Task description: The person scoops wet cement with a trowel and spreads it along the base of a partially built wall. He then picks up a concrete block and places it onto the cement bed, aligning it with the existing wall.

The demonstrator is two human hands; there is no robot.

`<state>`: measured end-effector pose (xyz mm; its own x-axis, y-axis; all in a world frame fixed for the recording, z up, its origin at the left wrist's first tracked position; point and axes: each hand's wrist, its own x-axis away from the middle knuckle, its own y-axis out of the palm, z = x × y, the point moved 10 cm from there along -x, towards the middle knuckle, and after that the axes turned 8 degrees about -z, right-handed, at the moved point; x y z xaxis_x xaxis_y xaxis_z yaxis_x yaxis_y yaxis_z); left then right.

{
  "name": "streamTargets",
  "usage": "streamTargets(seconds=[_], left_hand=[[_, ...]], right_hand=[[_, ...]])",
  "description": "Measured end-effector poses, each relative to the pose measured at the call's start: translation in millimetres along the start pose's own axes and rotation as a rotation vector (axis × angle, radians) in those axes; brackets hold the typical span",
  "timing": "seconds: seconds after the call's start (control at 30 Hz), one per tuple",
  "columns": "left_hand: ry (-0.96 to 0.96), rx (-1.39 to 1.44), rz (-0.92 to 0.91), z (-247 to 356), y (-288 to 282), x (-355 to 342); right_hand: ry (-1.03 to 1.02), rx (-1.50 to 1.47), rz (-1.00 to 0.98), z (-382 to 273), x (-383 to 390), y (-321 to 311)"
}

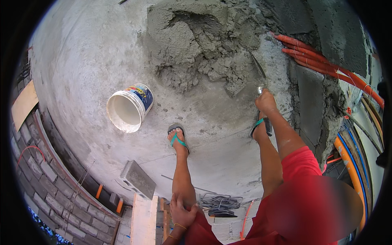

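Note:
Low at the bottom centre, my left hand rests on my left thigh with its fingers apart, holding nothing. My right hand is closed around the handle of a trowel, whose metal blade points up and away at the right edge of a heap of wet grey mortar. My feet, in flip-flops with green straps, stand on the concrete floor, one either side below the heap. A white bucket with a coloured label lies tipped on its side left of the heap.
Orange corrugated conduits and cables run along the right. A grey block and timber plank are at lower left, beside a brick wall. Bent metal bars lie behind my legs; a tan board is far left.

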<state>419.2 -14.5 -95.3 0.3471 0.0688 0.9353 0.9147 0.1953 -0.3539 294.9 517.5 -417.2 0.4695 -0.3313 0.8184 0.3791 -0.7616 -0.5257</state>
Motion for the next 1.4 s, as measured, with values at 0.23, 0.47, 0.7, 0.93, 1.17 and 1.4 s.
streamTargets(seconds=[0.23, 0.47, 0.7, 0.93, 1.17, 1.4], left_hand=[[0.065, 0.015, -0.025, -11.6, -21.1, 0.0], [0.106, 0.001, -0.024, -43.1, -46.2, -6.3], [0.142, 0.013, 0.013, -63.3, -62.7, -4.7], [0.121, 0.018, -0.011, -65.8, -89.1, -7.5], [0.071, -0.024, -0.003, -80.3, -101.5, -15.3], [0.08, -0.063, -0.016, -68.7, -108.3, -19.1]], right_hand=[[0.031, -0.194, -0.094, 2.7, 54.0, 163.6], [0.512, -1.073, 0.044, 38.1, 128.7, 262.5], [0.172, -0.866, 0.166, -140.5, 11.8, 266.5], [0.331, -0.916, -0.089, -31.6, 173.5, 319.9], [0.162, -1.714, -0.28, -206.2, 14.6, 268.5], [0.118, -1.249, -0.013, -161.6, 28.6, 199.6]])
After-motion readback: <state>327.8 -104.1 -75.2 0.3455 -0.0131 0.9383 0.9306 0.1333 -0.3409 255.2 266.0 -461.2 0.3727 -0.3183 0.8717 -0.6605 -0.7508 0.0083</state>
